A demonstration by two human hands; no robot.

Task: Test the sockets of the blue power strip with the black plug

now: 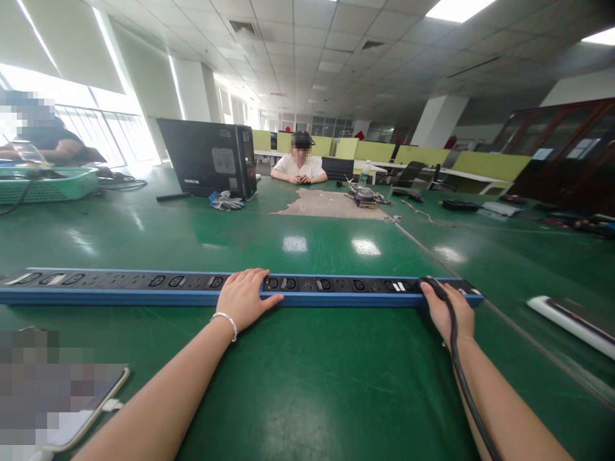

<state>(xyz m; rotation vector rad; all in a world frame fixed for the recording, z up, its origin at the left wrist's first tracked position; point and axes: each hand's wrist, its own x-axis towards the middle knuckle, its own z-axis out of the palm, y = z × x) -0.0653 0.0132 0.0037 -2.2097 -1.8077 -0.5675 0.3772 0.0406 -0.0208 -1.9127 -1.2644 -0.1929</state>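
A long blue power strip with a black socketed face lies across the green table. My left hand rests over its middle, thumb apart, fingers over the far edge. Near the strip's right end, my right hand holds the end of a black cable against the sockets. That cable runs back along my right forearm toward the lower edge. Whether its plug sits in a socket is hidden by the hand. Small white labels show just left of my right hand.
A black computer case stands at the back left by gloves; a green basket is far left. A phone lies lower left, a white-edged device at right. One person sits opposite, another at far left.
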